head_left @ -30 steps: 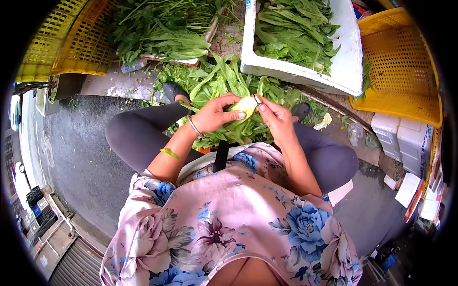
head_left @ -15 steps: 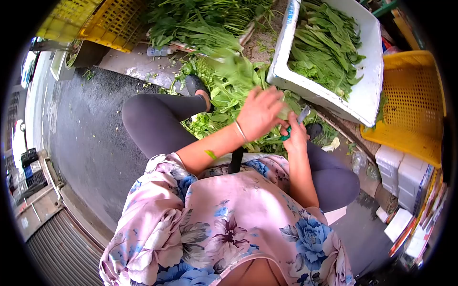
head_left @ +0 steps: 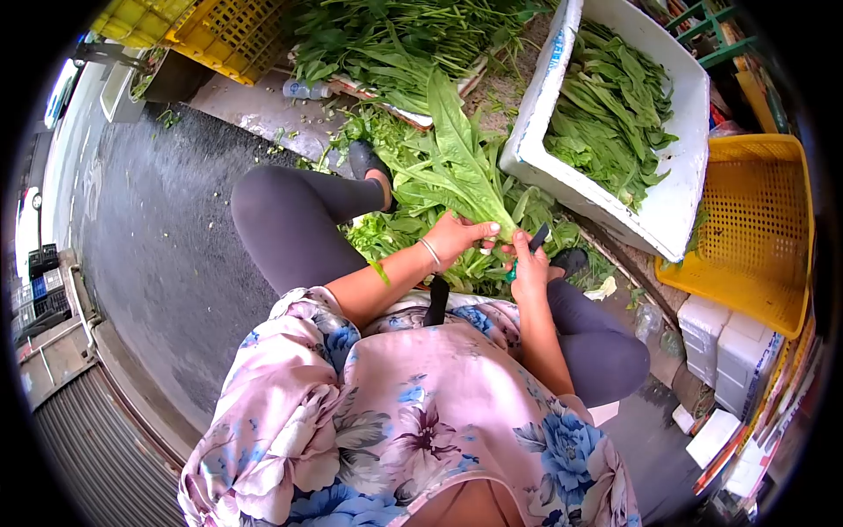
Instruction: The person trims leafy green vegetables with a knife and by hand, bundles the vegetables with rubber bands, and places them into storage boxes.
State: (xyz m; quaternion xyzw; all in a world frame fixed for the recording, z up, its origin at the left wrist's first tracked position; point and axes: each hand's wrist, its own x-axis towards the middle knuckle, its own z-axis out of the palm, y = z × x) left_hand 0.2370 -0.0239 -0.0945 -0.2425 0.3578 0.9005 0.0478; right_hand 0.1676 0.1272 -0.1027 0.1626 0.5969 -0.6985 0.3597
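My left hand [head_left: 458, 239], with a bracelet at its wrist, grips the base of a leafy green vegetable [head_left: 461, 162] whose long leaves point away from me. My right hand [head_left: 529, 263] touches the same stem end from the other side, its fingers wrapped round a small knife [head_left: 539, 237] with a green part at the palm. Below both hands lies a heap of loose greens [head_left: 413, 180] between my feet. To the right of the heap, a white foam box [head_left: 562, 189] holds more long leaves.
Bundled greens [head_left: 386, 44] lie at the top. Yellow crates stand at the upper left [head_left: 233, 39] and right [head_left: 746, 272]. White boxes [head_left: 702, 329] are stacked at the right, near a plastic bottle [head_left: 307, 90] farther left. My knees flank the heap.
The view has shifted, so the scene sits lower and farther right. A leafy vegetable now extends upward from my hands, in place of the pale piece held earlier. The knife shows in my right hand.
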